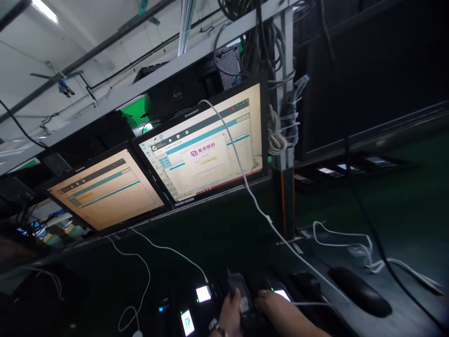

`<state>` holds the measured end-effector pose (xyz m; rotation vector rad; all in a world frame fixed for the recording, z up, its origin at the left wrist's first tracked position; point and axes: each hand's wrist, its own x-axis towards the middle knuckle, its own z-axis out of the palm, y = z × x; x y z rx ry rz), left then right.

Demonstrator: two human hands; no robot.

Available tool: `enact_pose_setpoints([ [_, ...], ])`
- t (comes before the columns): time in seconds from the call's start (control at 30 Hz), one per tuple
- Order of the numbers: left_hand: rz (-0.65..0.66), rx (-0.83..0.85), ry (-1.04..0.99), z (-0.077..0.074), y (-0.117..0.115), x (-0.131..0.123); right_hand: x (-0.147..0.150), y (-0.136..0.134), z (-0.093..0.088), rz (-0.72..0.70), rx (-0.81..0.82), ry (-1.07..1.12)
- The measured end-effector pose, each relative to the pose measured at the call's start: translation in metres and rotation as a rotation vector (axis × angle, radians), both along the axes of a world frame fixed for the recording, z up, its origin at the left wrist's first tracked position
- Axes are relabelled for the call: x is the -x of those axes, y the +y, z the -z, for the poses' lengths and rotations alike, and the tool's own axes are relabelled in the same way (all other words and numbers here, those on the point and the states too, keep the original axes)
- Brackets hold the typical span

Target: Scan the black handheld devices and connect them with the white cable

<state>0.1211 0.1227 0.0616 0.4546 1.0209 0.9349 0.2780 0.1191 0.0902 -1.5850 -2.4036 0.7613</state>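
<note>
At the bottom of the head view, my left hand point(230, 314) is closed on a dark handheld device point(240, 283), its thumb against the face. That device is tilted, with a pale patch low on its front. My right hand point(275, 309) is at the device's right edge, its fingers curled against it; the fingertips are partly hidden. Just behind the right hand, a lit handheld device point(281, 294) shows a white screen. Left of my hands lie another device with a white screen point(203, 293) and one with a blue logo point(187, 322).
Two tilted monitors, a left one point(108, 189) and a right one point(206, 145), stand above the dark bench. A white cable point(250, 194) hangs across the right one. A black mouse-like object point(360, 291) and white cords point(368, 248) lie at right. Several devices point(329, 172) rest farther back.
</note>
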Motion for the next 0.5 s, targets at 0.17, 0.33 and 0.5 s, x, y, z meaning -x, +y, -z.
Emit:
enact_pose_setpoints([
  [0.17,-0.079,0.097,-0.002,0.002,0.001,0.006,0.003,-0.001,-0.004,0.015,-0.054,0.058],
  [0.33,-0.117,0.118,-0.093,-0.014,-0.017,-0.005,-0.008,-0.014,-0.032,-0.091,-0.127,0.123],
  [0.5,-0.119,0.100,0.004,-0.051,-0.022,-0.010,-0.046,-0.013,-0.047,-0.106,-0.137,0.228],
])
